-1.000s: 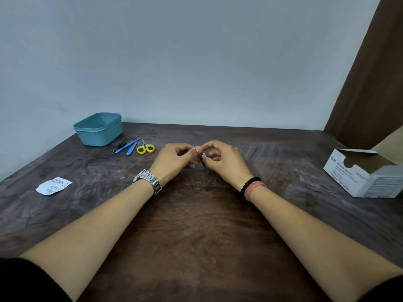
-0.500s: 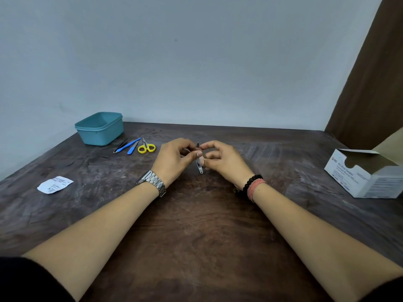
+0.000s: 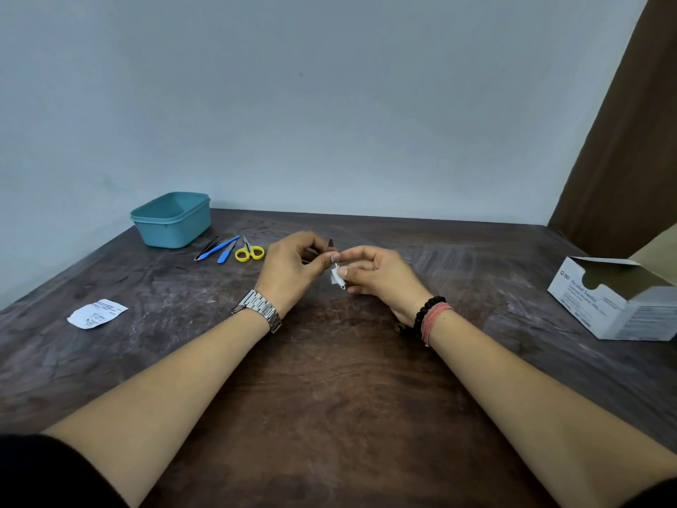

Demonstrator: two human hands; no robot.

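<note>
**benchnoob:** So where was the thing actually sitting at that moment? On the table?

**tidytools:** Nope, it was up off the table (image 3: 329,379), held between both hands over the middle of it. The left hand (image 3: 293,267) had its fingers curled in and pinched the small metal tool (image 3: 330,245) between thumb and forefinger. The tool stood nearly upright, with the dark tip poking out above the thumb and the shiny end hanging out below.

**benchnoob:** And the other hand?

**tidytools:** The right hand (image 3: 381,276) was curled too. Its thumb and fingertips pinched a white pad (image 3: 335,279) right against the lower part of the tool. The two hands were basically touching at the fingertips. I couldn't tell how far the pad wrapped around the metal, it was too small to see.

**benchnoob:** What about the rest of the kit?

**tidytools:** Back left, a teal tub (image 3: 172,225) sat by the wall. Just beside it lay black tweezers (image 3: 207,248), two blue-handled tools (image 3: 219,247) and the yellow-handled scissors (image 3: 250,252), all in a loose row. A torn wrapper (image 3: 97,313) lay well apart near the left edge. An opened white box (image 3: 619,306) was off at the right edge. The person wore a metal watch (image 3: 258,309) on the left wrist and bracelets (image 3: 430,317) on the right.
</note>
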